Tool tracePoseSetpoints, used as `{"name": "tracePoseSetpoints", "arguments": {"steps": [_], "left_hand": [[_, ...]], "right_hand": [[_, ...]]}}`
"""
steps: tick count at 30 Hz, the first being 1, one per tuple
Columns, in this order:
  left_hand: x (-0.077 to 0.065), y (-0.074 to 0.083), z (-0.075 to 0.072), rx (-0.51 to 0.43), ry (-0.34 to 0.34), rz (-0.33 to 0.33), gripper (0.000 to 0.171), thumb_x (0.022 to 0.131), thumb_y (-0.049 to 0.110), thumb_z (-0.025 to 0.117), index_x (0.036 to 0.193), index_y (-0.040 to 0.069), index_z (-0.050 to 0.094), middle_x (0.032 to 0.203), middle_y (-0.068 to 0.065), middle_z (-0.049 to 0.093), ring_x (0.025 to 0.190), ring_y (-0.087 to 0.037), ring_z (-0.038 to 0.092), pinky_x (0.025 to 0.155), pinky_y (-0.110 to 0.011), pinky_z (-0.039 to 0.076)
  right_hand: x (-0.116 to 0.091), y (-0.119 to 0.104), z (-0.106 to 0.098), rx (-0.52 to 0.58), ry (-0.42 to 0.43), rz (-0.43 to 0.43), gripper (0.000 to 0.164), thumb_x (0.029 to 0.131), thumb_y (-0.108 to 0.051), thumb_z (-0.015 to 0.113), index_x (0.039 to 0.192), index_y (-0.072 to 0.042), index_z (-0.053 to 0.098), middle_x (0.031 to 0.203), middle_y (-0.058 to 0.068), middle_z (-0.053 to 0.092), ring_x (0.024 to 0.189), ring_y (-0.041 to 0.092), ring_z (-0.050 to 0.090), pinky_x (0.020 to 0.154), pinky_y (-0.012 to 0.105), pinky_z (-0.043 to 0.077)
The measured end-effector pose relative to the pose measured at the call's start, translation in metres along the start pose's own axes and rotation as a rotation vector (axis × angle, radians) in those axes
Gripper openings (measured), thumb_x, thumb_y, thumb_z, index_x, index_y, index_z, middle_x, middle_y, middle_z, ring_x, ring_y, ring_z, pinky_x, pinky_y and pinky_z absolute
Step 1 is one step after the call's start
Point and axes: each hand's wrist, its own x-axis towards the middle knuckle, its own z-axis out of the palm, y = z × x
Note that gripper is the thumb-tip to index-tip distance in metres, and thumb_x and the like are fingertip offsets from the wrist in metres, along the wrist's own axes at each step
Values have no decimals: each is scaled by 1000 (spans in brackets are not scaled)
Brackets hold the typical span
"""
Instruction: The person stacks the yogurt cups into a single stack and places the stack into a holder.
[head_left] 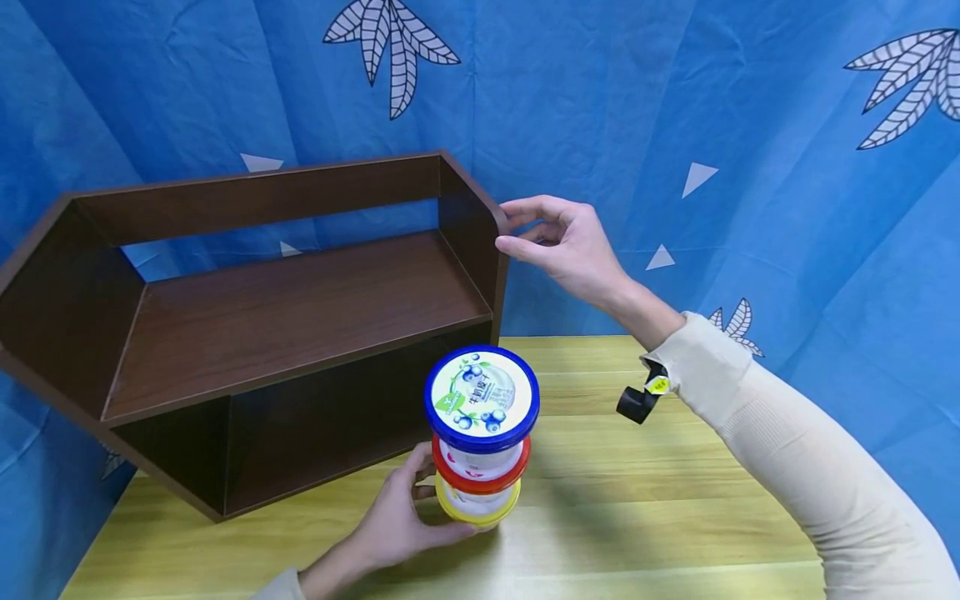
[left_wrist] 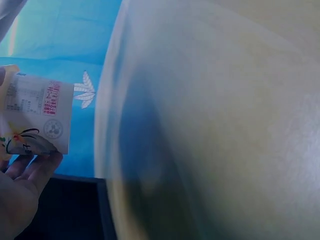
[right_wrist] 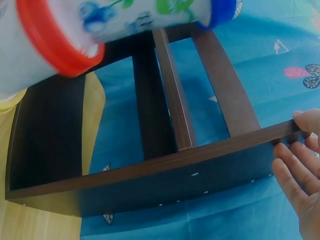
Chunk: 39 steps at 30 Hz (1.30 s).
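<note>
In the head view, three round tubs stand stacked: a blue-lidded tub with blueberries on its lid, a red-lidded tub below it, and a yellow-lidded tub lowest. My left hand grips the lowest tub, thumb in front and fingers round its far side. The left wrist view shows that tub's printed white wall held over the table. At the dark brown shelf unit, my right hand pinches the upper corner of the right side panel, thumb and fingers on opposite sides.
The unit has an upper shelf board with a back rail and an open lower space, just behind the tubs. It stands on a pale wooden table. A blue patterned curtain hangs behind.
</note>
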Motion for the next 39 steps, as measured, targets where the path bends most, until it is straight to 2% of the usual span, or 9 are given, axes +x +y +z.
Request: {"name": "tracePoseSetpoints", "arguments": {"steps": [2, 12, 16, 24, 28, 31, 39], "left_hand": [[-2, 5, -4, -2, 4, -22, 81, 77, 24, 96, 143, 27, 48, 139, 1, 64, 128, -22, 63, 97, -27, 62], [-8, 26, -20, 45, 6, -25, 83, 75, 27, 98, 141, 33, 49, 135, 8, 65, 124, -17, 63, 94, -29, 63], [-9, 33, -29, 63, 3, 30, 82, 75, 27, 97, 142, 32, 50, 133, 7, 68, 122, -13, 64, 93, -30, 64], [-9, 50, -51, 114, 19, 157, 73, 79, 19, 94, 138, 20, 51, 125, -3, 74, 110, -9, 70, 85, -31, 67], [-8, 59, -61, 128, 17, 202, 75, 78, 17, 94, 140, 18, 51, 125, -5, 75, 109, -10, 72, 86, -31, 67], [-7, 66, -66, 133, 21, 215, 77, 78, 15, 95, 140, 18, 50, 126, -5, 74, 109, -11, 72, 88, -30, 67], [-4, 82, -78, 139, 19, 201, 76, 78, 14, 95, 140, 19, 51, 126, -4, 73, 110, -12, 72, 89, -29, 66]], "right_hand": [[0, 0, 1, 1, 1, 1, 40, 95, -14, 79, 134, -9, 70, 123, 13, 73, 90, 6, 74, 83, 20, 61], [0, 2, 0, 4, 3, 5, 40, 95, -15, 80, 134, -10, 71, 124, 11, 73, 90, 6, 74, 82, 20, 61], [0, 2, 1, 13, 4, 1, 40, 95, -14, 79, 134, -9, 71, 122, 11, 73, 89, 6, 74, 82, 20, 61], [-2, 1, 1, 10, 15, 5, 39, 95, -15, 79, 133, -9, 71, 121, 11, 73, 89, 6, 74, 82, 20, 61], [-3, 2, 1, 16, 22, 3, 39, 95, -15, 79, 133, -9, 71, 120, 11, 73, 88, 7, 74, 82, 20, 62], [-2, 2, 1, 18, 22, 0, 39, 95, -15, 79, 132, -9, 71, 120, 11, 73, 88, 7, 74, 82, 20, 62], [-2, 3, 1, 19, 18, -5, 38, 95, -15, 79, 132, -9, 71, 120, 12, 74, 88, 7, 74, 82, 20, 62]]}}
